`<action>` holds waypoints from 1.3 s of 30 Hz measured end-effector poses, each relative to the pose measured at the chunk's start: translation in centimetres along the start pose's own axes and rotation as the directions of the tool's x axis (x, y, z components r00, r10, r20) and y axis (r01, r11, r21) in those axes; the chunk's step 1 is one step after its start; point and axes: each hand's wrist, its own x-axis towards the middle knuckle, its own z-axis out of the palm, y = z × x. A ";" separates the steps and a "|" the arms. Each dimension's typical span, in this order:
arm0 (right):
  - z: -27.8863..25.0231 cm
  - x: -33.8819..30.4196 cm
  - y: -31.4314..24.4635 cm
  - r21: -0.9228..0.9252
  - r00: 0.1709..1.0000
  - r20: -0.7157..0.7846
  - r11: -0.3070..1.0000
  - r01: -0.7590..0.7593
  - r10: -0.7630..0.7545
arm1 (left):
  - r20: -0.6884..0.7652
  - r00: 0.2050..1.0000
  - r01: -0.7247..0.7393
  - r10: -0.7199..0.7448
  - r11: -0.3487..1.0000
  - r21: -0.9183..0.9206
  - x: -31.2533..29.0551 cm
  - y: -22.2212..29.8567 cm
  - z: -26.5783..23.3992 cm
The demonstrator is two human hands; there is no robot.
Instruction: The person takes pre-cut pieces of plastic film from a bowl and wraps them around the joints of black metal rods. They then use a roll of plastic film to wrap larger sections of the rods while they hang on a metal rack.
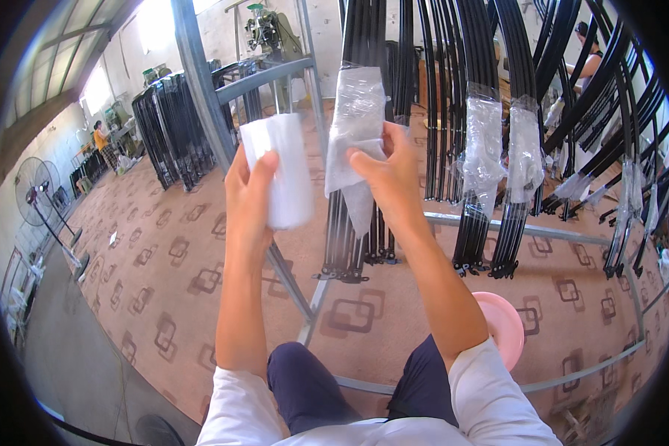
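Two hands work at chest height in front of a steel rack hung with black tubing, and both are yours. Your left hand [249,197] is closed around a white roll of plastic film [279,169], held upright with the thumb across its face. Your right hand [385,167] pinches the loose end of the clear film sheet [357,111], fingers and thumb narrowed on its lower edge where it drapes over a bundle of black metal rods [357,223] hanging straight ahead.

By the look of it, the wrapping of this bundle is under way: the sheet already lies against the upper part of the rods, while the tail below your right hand hangs free. The next move calls for keeping the film taut with the right hand while the roll is carried round the bundle, close to it, so the layer lies flat and does not bunch.

To your right, further bundles [490,149] already wear their clear sleeves (each bound at about the same height). A pink stool [507,323] sits by your right knee on the patterned carpet [163,253], a pedestal fan [37,195] stands at far left, and another person [100,140] works in the background.
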 end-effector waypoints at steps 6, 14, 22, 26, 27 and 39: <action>-1.4 -3.2 1.0 0.740 0.936 0.193 0.582 -0.336 0.295 | 0.353 0.914 -0.397 0.200 0.615 0.681 -1.0 -1.3 4.9; -4.3 -6.2 -2.0 0.588 0.967 0.186 0.769 -0.251 0.173 | 0.328 0.945 -0.133 -0.015 0.896 0.424 0.2 -1.5 5.4; -7.1 -6.4 -2.2 0.552 0.961 0.152 0.786 -0.278 0.232 | 0.420 0.827 0.431 -0.375 0.901 -0.045 1.1 -3.8 5.7; -9.2 -6.3 -1.3 0.525 0.888 0.218 0.718 -0.456 0.405 | 0.439 0.836 0.357 -0.331 0.934 0.025 1.1 -3.5 5.4; -9.2 -6.0 0.1 0.466 0.880 0.223 0.747 -0.475 0.420 | 0.453 0.833 0.331 -0.317 0.942 0.051 1.0 -3.1 5.3; -5.2 -3.7 1.7 0.453 0.838 0.443 0.727 -0.516 0.319 | 0.651 0.758 -0.513 0.035 0.648 0.563 0.0 -0.9 5.2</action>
